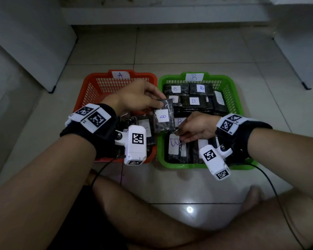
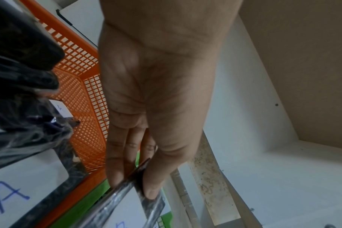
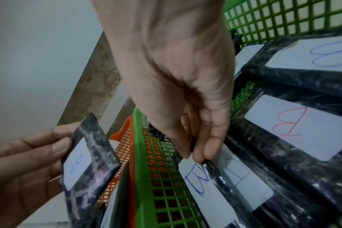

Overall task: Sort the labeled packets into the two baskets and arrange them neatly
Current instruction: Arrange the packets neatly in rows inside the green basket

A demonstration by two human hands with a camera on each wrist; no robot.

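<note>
My left hand (image 1: 139,100) pinches a black packet with a white B label (image 1: 163,117) by its top edge and holds it in the air over the seam between the two baskets. The left wrist view shows that packet (image 2: 135,205) edge-on between thumb and fingers (image 2: 115,162). My right hand (image 1: 195,127) reaches into the front left of the green basket (image 1: 231,83). There its thumb and forefinger (image 3: 207,148) pinch the edge of a B packet (image 3: 201,182) that stands among others. The orange basket (image 1: 90,78), tagged A, holds a few packets near its front.
The green basket is tagged B (image 1: 194,77) and is nearly full of black B packets (image 1: 193,101). An A packet (image 2: 20,192) lies in the orange basket (image 2: 84,92). Both baskets sit on pale floor tiles (image 1: 188,51), with white cabinets at left and right. My crossed legs are in front.
</note>
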